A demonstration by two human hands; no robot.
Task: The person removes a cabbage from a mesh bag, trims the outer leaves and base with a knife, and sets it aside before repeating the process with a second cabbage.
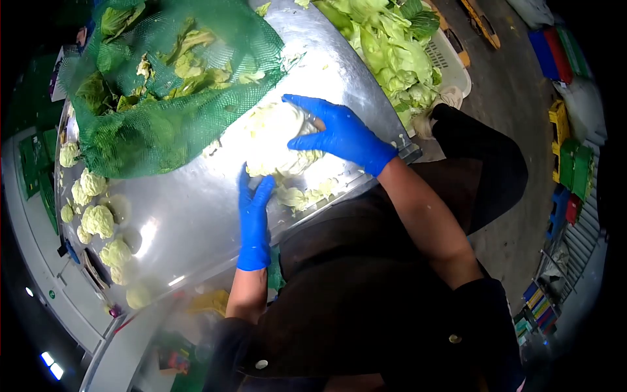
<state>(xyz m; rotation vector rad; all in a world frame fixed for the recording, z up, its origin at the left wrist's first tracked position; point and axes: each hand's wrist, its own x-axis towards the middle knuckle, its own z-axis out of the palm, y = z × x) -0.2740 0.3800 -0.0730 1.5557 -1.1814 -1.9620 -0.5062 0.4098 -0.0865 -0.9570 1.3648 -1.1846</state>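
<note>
The cauliflower (271, 140) sits on the steel table (196, 222) just in front of me, washed out by glare. My right hand (339, 134) is wrapped over its far side, gloved fingers curled down and gripping it. My left hand (253, 219) presses its near edge with straight, open fingers and holds nothing. Pale trimmings (302, 195) lie beside it. A green mesh sack (163, 124) of leaves touches its far side, and trimmed heads (98, 221) line the table's left edge.

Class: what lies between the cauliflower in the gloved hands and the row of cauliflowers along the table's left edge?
In the head view, only bare, shiny steel table lies between the cauliflower and the row of cauliflowers.
</note>
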